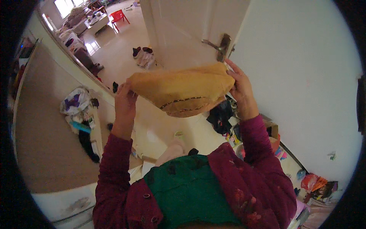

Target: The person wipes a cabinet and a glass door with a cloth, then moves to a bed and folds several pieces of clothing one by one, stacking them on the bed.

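Observation:
A yellow-tan cloth item point(183, 86) is stretched sideways in front of me, held up off the floor. Two thin dark patterned bands curve across its lower part; whether it is a garment or a hat I cannot tell. My left hand point(125, 93) grips its left end, with the thumb near the edge. At the right end, my right hand point(240, 86) pinches the upper corner. Some of the right fingers are hidden behind the cloth.
A white door point(183, 31) with a metal handle point(221, 45) stands ahead. Black plastic bags point(221, 116) and a cardboard box point(270, 128) lie along the right wall. At left, a white bag point(75, 100) sits by a brown surface point(51, 137). Beyond the doorway is a red chair point(118, 17).

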`<state>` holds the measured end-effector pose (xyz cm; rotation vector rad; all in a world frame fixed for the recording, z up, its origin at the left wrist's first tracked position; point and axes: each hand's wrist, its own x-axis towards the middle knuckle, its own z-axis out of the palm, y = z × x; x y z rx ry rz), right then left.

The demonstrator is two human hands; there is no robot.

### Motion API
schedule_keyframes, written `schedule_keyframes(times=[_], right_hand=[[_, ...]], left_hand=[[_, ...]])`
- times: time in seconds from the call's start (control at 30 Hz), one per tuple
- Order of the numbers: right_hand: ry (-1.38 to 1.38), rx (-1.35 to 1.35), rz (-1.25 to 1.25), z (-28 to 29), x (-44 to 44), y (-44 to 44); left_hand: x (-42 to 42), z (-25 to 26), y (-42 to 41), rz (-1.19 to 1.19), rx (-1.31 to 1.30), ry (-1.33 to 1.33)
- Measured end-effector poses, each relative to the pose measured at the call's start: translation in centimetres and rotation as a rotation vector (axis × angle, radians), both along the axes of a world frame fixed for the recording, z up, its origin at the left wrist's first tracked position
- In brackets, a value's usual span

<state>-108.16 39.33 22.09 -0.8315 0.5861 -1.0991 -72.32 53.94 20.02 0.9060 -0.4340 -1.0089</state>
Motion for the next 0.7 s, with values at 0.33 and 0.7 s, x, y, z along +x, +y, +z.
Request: schedule_keyframes(times=[0.33, 0.7], right_hand=[[0.668, -0.484, -0.391, 0.1, 2.5, -5.6], [1.017, -0.913, -0.493, 1.8, 5.2, -13.1]], left_hand=[[6.4, 3.3, -13.8, -0.080, -0.087, -0.486], [9.7, 5.6, -19.0, 0.086, 0.072, -0.690]])
